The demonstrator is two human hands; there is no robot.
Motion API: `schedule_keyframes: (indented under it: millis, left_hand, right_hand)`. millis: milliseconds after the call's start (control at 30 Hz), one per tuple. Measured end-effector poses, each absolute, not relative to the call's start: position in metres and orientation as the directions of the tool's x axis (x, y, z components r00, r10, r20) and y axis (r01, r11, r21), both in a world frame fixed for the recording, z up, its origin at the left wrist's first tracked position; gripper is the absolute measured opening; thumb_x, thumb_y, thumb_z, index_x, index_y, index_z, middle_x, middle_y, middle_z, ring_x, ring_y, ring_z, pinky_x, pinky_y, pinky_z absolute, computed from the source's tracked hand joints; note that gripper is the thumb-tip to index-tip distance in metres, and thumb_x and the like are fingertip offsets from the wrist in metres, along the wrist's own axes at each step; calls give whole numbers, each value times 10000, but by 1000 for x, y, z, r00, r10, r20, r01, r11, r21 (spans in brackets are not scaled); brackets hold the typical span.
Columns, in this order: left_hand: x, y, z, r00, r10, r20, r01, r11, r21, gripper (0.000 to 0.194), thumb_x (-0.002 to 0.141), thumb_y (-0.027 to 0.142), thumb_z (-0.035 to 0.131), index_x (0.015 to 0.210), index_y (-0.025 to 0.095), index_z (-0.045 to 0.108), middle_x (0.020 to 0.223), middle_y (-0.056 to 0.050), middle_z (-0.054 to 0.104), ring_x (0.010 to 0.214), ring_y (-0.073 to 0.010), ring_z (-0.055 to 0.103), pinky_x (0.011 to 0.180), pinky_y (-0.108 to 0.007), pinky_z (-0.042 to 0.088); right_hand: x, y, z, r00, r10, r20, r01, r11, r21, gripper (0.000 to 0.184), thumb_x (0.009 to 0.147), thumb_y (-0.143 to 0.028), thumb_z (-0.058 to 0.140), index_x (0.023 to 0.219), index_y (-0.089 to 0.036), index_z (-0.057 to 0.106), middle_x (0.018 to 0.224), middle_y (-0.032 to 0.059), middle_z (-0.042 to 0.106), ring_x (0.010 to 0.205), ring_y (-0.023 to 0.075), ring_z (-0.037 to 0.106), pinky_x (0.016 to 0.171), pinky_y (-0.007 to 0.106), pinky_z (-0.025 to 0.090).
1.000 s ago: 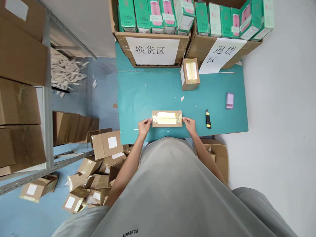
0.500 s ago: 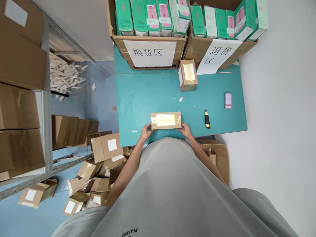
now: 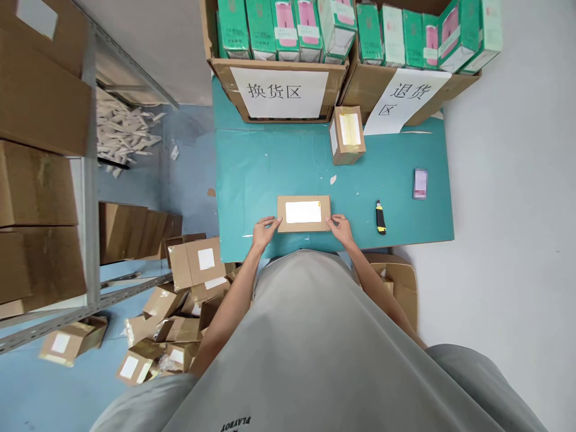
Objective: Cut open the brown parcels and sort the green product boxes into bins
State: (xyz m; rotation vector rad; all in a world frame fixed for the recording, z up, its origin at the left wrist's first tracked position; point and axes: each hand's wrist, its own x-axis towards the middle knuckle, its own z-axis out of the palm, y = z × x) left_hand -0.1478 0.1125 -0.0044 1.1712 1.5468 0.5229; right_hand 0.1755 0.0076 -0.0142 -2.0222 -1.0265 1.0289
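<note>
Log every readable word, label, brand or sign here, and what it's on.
"换货区": left sheet, on left carton
"退货区": right sheet, on right carton
"PLAYBOY", upside down: gray shirt
Too small or blurred: near box, far box, green packages, small rectangular item (pixelated), floor cartons

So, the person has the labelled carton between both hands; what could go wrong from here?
The left hand and right hand touch the carton only near its ends, so it might slip.
The cutter lies loose on the table, right of the right hand, which might brush it; I cannot tell if it is open.
</note>
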Motion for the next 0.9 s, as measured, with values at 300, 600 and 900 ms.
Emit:
schedule_keyframes:
  millis: [300,600,900]
  left_hand:
    - [-173,81,-24,13,778,-628,375,579,724,338,846,461,846,1038,186,882,1237,-142,864,1241,-331,780,1182,-494,576]
    - [-162,73,-22,40,769,-638,412,569,712,323,705,358,938,979,193,898,898,-72,866,948,-322,818,1060,-499,636]
    - [-152,122,31,-15,890,-455,315,436,843,478,796,531,905,1031,115,907,922,-113,857,680,-195,725,669,-297,553]
  right_hand:
    - [176,-37,-20,418,792,-445,293,-581,-759,444,976,-600,664,999,-219,889,1189,148,871,1182,346,794,1149,523,596]
    - [163,-37,-13,380,794,-475,248,-582,-774,286,810,-504,861,924,-246,908,1066,84,901,1063,368,844,1077,543,651]
    - [179,14,40,452,844,-290,279,-442,-852,390,908,-555,806,994,-194,924,1076,117,900,1024,342,845,979,435,665]
